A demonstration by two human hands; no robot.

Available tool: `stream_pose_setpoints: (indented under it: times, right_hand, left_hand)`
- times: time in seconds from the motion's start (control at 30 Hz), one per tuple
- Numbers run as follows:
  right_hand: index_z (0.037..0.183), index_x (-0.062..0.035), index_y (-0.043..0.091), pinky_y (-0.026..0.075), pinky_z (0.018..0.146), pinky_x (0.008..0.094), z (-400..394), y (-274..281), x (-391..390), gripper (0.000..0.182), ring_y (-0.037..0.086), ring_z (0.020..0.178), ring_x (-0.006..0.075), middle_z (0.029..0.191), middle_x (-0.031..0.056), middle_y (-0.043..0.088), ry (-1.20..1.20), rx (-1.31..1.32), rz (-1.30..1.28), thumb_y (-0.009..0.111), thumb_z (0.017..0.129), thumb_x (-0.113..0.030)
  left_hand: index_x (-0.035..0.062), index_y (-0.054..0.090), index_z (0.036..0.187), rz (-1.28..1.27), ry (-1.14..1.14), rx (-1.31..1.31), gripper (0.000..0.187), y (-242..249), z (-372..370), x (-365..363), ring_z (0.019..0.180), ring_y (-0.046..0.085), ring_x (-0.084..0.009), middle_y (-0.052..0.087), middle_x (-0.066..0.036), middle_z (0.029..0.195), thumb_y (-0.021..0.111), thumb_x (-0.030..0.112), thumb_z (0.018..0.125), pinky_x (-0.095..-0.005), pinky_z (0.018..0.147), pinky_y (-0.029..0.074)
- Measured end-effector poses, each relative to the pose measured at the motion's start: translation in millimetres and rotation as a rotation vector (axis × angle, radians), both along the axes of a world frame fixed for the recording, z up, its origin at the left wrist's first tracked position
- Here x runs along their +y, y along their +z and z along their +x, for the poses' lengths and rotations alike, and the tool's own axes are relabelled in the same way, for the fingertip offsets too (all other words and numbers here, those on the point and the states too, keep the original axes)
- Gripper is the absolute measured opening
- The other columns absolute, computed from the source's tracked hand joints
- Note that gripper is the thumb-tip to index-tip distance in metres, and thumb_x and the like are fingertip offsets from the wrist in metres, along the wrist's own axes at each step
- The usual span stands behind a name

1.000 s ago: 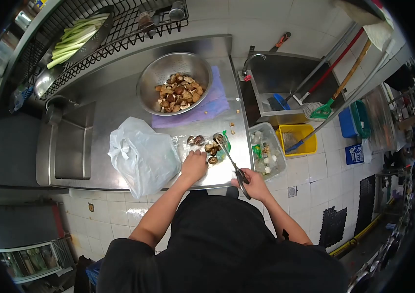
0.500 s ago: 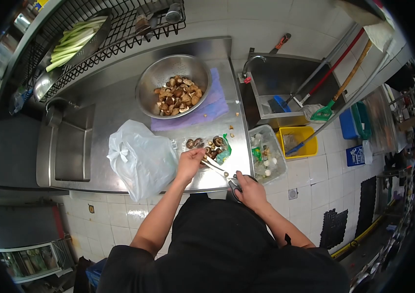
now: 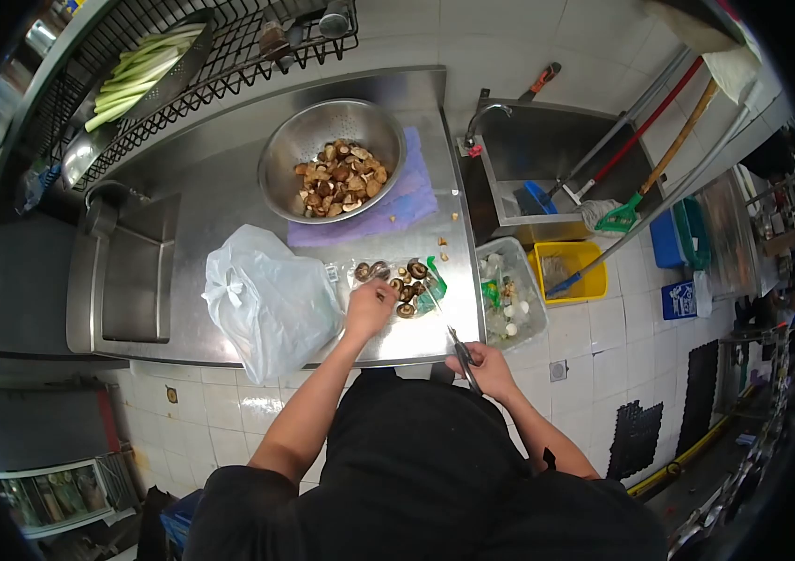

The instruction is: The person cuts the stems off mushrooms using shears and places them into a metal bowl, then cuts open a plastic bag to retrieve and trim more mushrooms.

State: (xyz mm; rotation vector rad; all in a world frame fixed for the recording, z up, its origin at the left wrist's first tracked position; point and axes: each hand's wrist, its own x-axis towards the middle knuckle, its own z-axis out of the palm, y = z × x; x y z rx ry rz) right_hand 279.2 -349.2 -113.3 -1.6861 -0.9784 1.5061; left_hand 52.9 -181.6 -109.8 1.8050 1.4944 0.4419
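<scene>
My left hand (image 3: 370, 309) is at the near left side of a small pile of dark brown mushrooms (image 3: 406, 309), its fingers curled together. What lies between the fingertips is hidden. The pile rests on clear plastic with green print (image 3: 433, 283). In my right hand (image 3: 491, 371), at the counter's front edge, is a pair of scissors (image 3: 463, 354) with dark handles, blades pointing away from me. A perforated steel colander (image 3: 279, 178) holds many cut mushrooms behind the pile. A knotted white plastic bag (image 3: 271, 299) stands left of my left hand.
A purple cloth (image 3: 425, 187) lies under the colander. Mushroom bits (image 3: 444, 256) dot the steel counter (image 3: 210, 224). A scrap bin (image 3: 533, 323) and yellow bucket (image 3: 594, 273) stand right of the counter, below a sink (image 3: 556, 140) with long-handled tools. Another sink (image 3: 138, 271) is left.
The scissors have drawn back from my left hand toward the right, their blades now steeper. My left hand has shifted slightly left and lower, showing more mushrooms.
</scene>
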Motion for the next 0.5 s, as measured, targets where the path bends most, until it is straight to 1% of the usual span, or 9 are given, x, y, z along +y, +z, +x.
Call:
stream_pose_setpoints:
  times: [0.03, 0.1, 0.13, 0.17, 0.23, 0.37, 0.43, 0.47, 0.5]
  right_hand:
    - [0.105, 0.0031, 0.067, 0.045, 0.062, 0.0251, 2.0, 3.2, 1.5, 0.049, 0.054, 0.068, 0.0069, 0.076, -0.0009, 0.064, -0.009, 0.036, -0.049, 0.084, 0.080, -0.035]
    - [0.105, 0.0028, 0.067, 0.045, 0.062, 0.0252, 4.4, 3.6, 2.4, 0.049, 0.054, 0.068, 0.0072, 0.076, -0.0015, 0.063, -0.013, 0.049, -0.030, 0.084, 0.080, -0.036]
    - [0.105, 0.0025, 0.067, 0.045, 0.061, 0.0254, 5.6, 3.8, 2.1, 0.049, 0.054, 0.067, 0.0074, 0.076, -0.0022, 0.062, -0.016, 0.059, -0.011, 0.084, 0.080, -0.036]
    - [0.105, 0.0025, 0.067, 0.045, 0.061, 0.0254, 7.0, 3.3, 1.8, 0.049, 0.054, 0.067, 0.0074, 0.076, -0.0022, 0.062, -0.021, 0.057, -0.013, 0.084, 0.080, -0.036]
    - [0.103, 0.0030, 0.066, 0.044, 0.060, 0.0257, 8.8, 2.1, 3.2, 0.050, 0.053, 0.067, 0.0077, 0.073, -0.0026, 0.061, 0.006, -0.010, 0.033, 0.084, 0.079, -0.037]
    - [0.101, 0.0012, 0.066, 0.043, 0.059, 0.0264, 7.3, 22.6, 0.8, 0.048, 0.052, 0.064, 0.0079, 0.070, -0.0003, 0.060, 0.069, -0.116, 0.059, 0.085, 0.078, -0.036]
    - [0.100, -0.0025, 0.064, 0.046, 0.059, 0.0320, 4.8, 39.9, 1.3, 0.043, 0.058, 0.061, 0.0157, 0.067, 0.0056, 0.061, 0.162, -0.328, 0.051, 0.082, 0.079, -0.035]
    - [0.100, -0.0025, 0.064, 0.046, 0.059, 0.0320, 4.6, 40.9, -0.1, 0.043, 0.058, 0.061, 0.0157, 0.067, 0.0056, 0.061, 0.155, -0.325, 0.052, 0.082, 0.079, -0.035]
    - [0.102, -0.0043, 0.063, 0.047, 0.060, 0.0359, 4.9, 40.8, -2.3, 0.041, 0.061, 0.063, 0.0217, 0.069, 0.0080, 0.062, 0.195, -0.412, 0.055, 0.080, 0.080, -0.034]
  left_hand:
    - [0.0023, 0.067, 0.109, 0.000, -0.001, 0.001, 0.022, -2.5, 4.4, -1.0, 0.077, 0.070, -0.0297, 0.068, -0.018, 0.092, 0.064, 0.014, 0.090, -0.0408, 0.072, 0.058]
    - [0.0100, 0.068, 0.112, 0.188, -0.249, 0.152, 0.027, -6.2, 13.4, -2.0, 0.081, 0.069, -0.0367, 0.070, -0.017, 0.093, 0.067, 0.015, 0.085, -0.0457, 0.080, 0.056]
    - [0.0070, 0.065, 0.113, 0.150, -0.292, 0.193, 0.030, -5.4, 15.5, -1.4, 0.085, 0.069, -0.0382, 0.071, -0.017, 0.094, 0.067, 0.018, 0.086, -0.0476, 0.079, 0.055]
    - [0.0070, 0.065, 0.113, 0.149, -0.298, 0.191, 0.030, -4.9, 18.3, -2.2, 0.085, 0.069, -0.0382, 0.071, -0.017, 0.094, 0.067, 0.018, 0.086, -0.0476, 0.079, 0.055]
    - [0.0027, 0.062, 0.116, -0.142, -0.189, 0.362, 0.037, 21.6, 29.7, -4.8, 0.091, 0.067, -0.0400, 0.070, -0.020, 0.099, 0.069, 0.018, 0.083, -0.0484, 0.081, 0.053]
    - [0.0000, 0.058, 0.119, -0.130, -0.215, 0.317, 0.042, -1.0, 27.2, -20.7, 0.091, 0.068, -0.0401, 0.070, -0.022, 0.099, 0.070, 0.019, 0.083, -0.0496, 0.082, 0.053]
    - [0.0004, 0.061, 0.115, 0.053, -0.134, 0.129, 0.037, -16.2, 23.3, -26.9, 0.088, 0.068, -0.0392, 0.069, -0.023, 0.097, 0.070, 0.017, 0.083, -0.0467, 0.081, 0.054]
    - [-0.0002, 0.062, 0.117, 0.071, -0.094, 0.013, 0.034, -21.5, 19.1, -26.5, 0.082, 0.070, -0.0309, 0.070, -0.018, 0.094, 0.067, 0.014, 0.087, -0.0401, 0.074, 0.056]
    - [-0.0002, 0.062, 0.117, 0.074, -0.101, 0.016, 0.034, -14.8, 17.6, -24.0, 0.082, 0.070, -0.0309, 0.070, -0.018, 0.094, 0.067, 0.014, 0.087, -0.0401, 0.074, 0.056]
